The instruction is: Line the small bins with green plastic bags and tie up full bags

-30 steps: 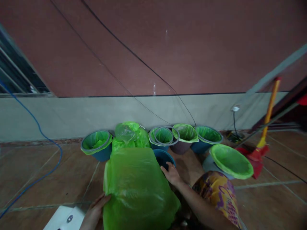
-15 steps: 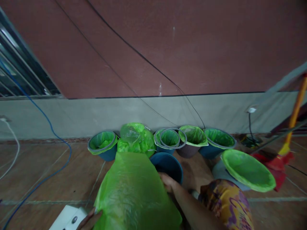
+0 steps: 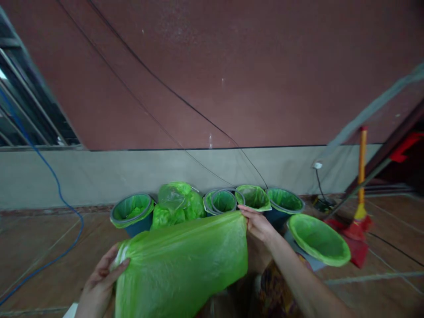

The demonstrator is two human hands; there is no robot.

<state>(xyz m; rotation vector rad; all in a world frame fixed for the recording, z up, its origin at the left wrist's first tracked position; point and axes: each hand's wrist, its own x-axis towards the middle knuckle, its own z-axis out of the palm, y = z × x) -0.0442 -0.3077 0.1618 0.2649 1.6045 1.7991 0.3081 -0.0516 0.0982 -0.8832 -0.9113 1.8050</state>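
Observation:
A large green plastic bag (image 3: 182,260) is stretched out in front of me between both hands. My left hand (image 3: 101,276) grips its lower left corner, fingers closed on the plastic. My right hand (image 3: 258,223) pinches the upper right corner, just in front of the bins. Behind the bag, a row of small bins (image 3: 132,212) lined with green bags stands along the wall. Whatever lies under the bag is hidden.
A bin with a green liner (image 3: 318,238) sits on the floor at right, beside a red broom with an orange handle (image 3: 359,207). A blue cable (image 3: 62,207) trails over the tiled floor at left. A grey and maroon wall runs behind.
Both hands lifted the green bag up and spread it wide; my right hand rose to the bag's upper right corner. The blue bin seen beside the bag before is now out of sight.

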